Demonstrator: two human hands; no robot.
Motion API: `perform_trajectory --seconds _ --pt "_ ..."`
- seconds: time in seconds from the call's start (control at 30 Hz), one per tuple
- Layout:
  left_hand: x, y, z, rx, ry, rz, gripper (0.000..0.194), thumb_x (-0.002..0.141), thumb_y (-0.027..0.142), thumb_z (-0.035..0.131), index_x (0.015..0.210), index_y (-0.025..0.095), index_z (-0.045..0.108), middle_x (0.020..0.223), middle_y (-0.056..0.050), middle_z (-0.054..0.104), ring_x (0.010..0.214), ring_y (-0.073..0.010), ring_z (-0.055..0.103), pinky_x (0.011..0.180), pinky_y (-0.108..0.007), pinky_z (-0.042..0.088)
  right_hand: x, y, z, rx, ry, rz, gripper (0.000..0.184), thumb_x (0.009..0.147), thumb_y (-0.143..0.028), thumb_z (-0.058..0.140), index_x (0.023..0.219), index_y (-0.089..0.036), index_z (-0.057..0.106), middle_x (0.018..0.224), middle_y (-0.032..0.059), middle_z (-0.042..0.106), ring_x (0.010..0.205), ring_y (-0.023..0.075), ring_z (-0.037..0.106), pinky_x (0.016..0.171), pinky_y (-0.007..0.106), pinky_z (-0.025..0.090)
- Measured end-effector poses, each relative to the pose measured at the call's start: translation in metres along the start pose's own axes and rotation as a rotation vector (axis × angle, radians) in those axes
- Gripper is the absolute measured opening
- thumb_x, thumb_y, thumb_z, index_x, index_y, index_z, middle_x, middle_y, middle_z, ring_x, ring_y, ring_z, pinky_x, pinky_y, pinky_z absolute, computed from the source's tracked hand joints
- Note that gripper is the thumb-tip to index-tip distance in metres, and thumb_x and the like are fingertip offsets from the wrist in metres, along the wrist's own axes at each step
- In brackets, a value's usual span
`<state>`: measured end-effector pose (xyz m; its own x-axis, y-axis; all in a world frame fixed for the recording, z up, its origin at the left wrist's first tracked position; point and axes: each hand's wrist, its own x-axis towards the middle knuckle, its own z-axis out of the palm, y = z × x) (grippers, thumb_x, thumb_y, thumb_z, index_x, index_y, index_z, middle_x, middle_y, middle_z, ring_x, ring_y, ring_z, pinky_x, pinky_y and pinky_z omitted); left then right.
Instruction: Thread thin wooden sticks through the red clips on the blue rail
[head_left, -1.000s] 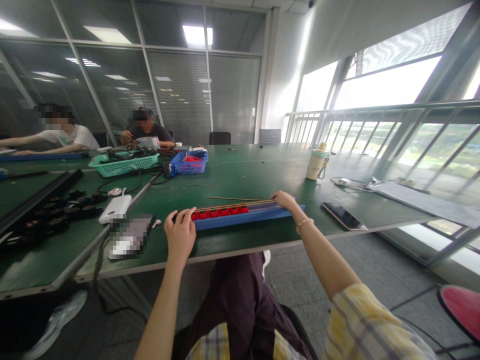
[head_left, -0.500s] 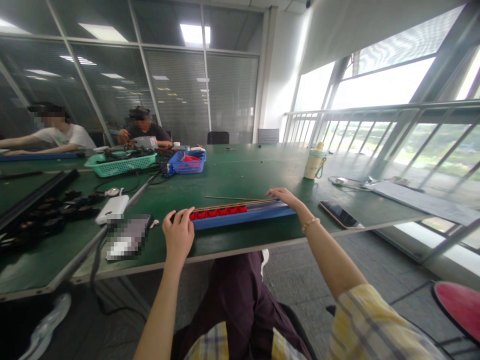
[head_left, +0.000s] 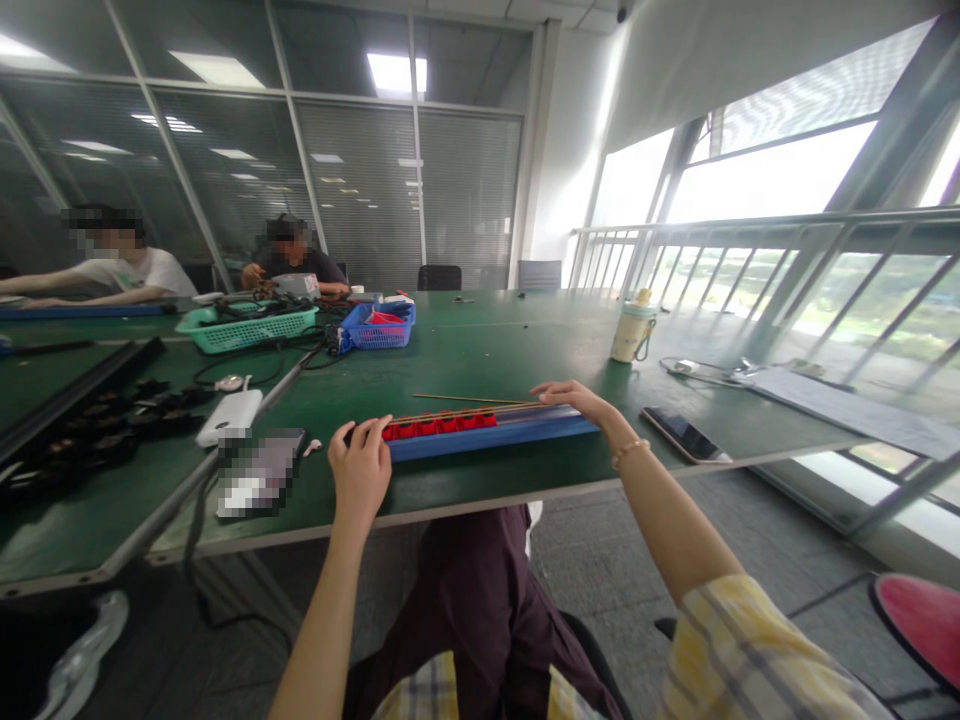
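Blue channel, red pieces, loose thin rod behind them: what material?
Blue channel: probably plastic or painted metal; smooth, even colour, soft sheen.
Red pieces: likely moulded plastic; uniform bright colour, repeated shape.
Loose thin rod: tan, straight; wood or brass, can't tell.

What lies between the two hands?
Head view: between left hand and right hand, a blue channel with red pieces and thin sticks.

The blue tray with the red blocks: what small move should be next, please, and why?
Perhaps settle the right hand gently on the thin rods: they run over the red blocks towards its fingertips, while the left hand, at the other end of the blue tray, could steady that side.
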<state>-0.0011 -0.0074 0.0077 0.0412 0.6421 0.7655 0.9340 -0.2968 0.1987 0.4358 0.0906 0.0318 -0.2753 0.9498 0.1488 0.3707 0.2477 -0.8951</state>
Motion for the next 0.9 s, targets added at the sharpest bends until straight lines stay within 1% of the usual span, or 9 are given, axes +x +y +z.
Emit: perform_trajectory --seconds 0.13,0.27,0.4,0.47,0.53,0.6,0.77,0.9 --pt "0.0 0.0 0.0 0.011 0.002 0.007 0.044 0.09 0.017 0.043 0.129 0.025 0.062 0.123 -0.007 0.065 0.126 -0.0326 0.039 0.109 -0.05 0.033 0.001 0.003 -0.001 0.009 0.002 -0.015 0.038 0.067 -0.054 0.078 0.075 -0.017 0.078 0.126 0.009 0.067 0.113 0.0276 0.06 0.102 0.038 0.041" --pt "0.0 -0.001 0.001 0.013 0.004 0.003 0.044 0.09 0.017 0.044 0.13 0.025 0.062 0.123 -0.008 0.065 0.126 -0.0325 0.039 0.109 -0.05 0.033 0.002 0.009 -0.003 0.01 0.059 -0.044 0.042 0.068 -0.058 0.076 0.07 -0.016 0.075 0.123 0.0099 0.068 0.113 0.0273 0.059 0.102 0.037 0.04" --pt "-0.001 0.0 0.002 0.027 -0.008 -0.005 0.043 0.092 0.018 0.043 0.131 0.025 0.061 0.123 -0.007 0.065 0.126 -0.0321 0.039 0.108 -0.049 0.034 0.005 0.016 -0.002 -0.001 0.177 -0.072 0.052 0.065 -0.067 0.073 0.067 -0.016 0.073 0.112 0.0115 0.071 0.111 0.0278 0.06 0.102 0.038 0.04" --pt "-0.001 -0.001 0.003 0.03 -0.011 -0.008 0.043 0.092 0.018 0.043 0.132 0.025 0.061 0.123 -0.007 0.066 0.126 -0.0319 0.039 0.108 -0.049 0.034 0.008 0.022 -0.001 -0.023 0.241 -0.068 0.056 0.063 -0.071 0.071 0.07 -0.015 0.073 0.101 0.0116 0.073 0.104 0.0275 0.062 0.1 0.04 0.041" --pt "-0.001 -0.001 0.003 0.029 -0.009 -0.012 0.044 0.092 0.018 0.044 0.132 0.025 0.061 0.123 -0.008 0.066 0.126 -0.032 0.039 0.108 -0.05 0.034 0.011 0.027 -0.002 -0.048 0.307 -0.05 0.06 0.063 -0.073 0.068 0.075 -0.015 0.074 0.087 0.0098 0.073 0.096 0.0264 0.063 0.098 0.041 0.043" --pt "-0.001 -0.002 0.004 0.024 -0.005 -0.011 0.044 0.091 0.017 0.045 0.131 0.025 0.061 0.123 -0.008 0.066 0.126 -0.0319 0.039 0.108 -0.05 0.034 0.013 0.033 -0.003 -0.065 0.377 -0.037 0.061 0.064 -0.074 0.065 0.078 -0.016 0.074 0.079 0.0077 0.071 0.091 0.0253 0.064 0.096 0.041 0.044" --pt "-0.001 -0.001 0.003 0.021 -0.007 -0.009 0.043 0.092 0.018 0.043 0.13 0.025 0.062 0.122 -0.007 0.066 0.126 -0.0323 0.039 0.108 -0.05 0.034 0.016 0.044 -0.005 -0.068 0.51 -0.069 0.057 0.067 -0.073 0.06 0.068 -0.016 0.069 0.08 0.0076 0.07 0.088 0.023 0.063 0.088 0.035 0.047" --pt "-0.001 -0.001 0.003 0.013 -0.002 -0.012 0.043 0.092 0.018 0.043 0.13 0.024 0.062 0.122 -0.007 0.066 0.126 -0.0329 0.04 0.108 -0.05 0.034 0.017 0.05 -0.006 -0.076 0.629 -0.021 0.058 0.069 -0.074 0.056 0.067 -0.017 0.066 0.073 0.0064 0.067 0.077 0.0208 0.06 0.077 0.033 0.048"
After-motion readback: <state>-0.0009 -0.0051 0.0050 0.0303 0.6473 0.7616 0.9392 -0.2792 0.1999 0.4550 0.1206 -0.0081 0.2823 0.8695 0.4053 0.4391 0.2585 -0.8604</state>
